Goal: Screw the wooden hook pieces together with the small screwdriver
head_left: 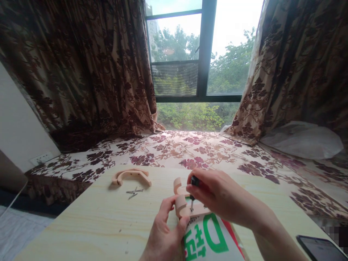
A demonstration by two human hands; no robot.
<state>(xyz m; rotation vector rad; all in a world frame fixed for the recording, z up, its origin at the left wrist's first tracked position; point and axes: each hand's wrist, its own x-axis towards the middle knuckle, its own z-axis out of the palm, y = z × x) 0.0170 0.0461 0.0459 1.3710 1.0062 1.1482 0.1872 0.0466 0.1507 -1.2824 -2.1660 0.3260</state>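
My right hand (217, 190) is closed around the black handle of a screwdriver (194, 181), which points down. Its tip meets a screw in a pale wooden piece (199, 210) with a rounded, raised end. With thumb and fingers, my left hand (166, 230) grips that rounded end. A similar wooden piece (177, 185) lies just behind it, partly hidden by my right hand. Both pieces are at the far end of a white packet (205, 239) with large green letters. Part of the worked piece is covered by my right hand.
On the left of the light wooden tabletop (103, 217) are two curved wooden pieces (133, 174) and several loose screws (133, 192). A phone (320, 248) lies at the lower right. Beyond the table is a flowered window seat (179, 148), with a clear plastic bag (301, 139) at right.
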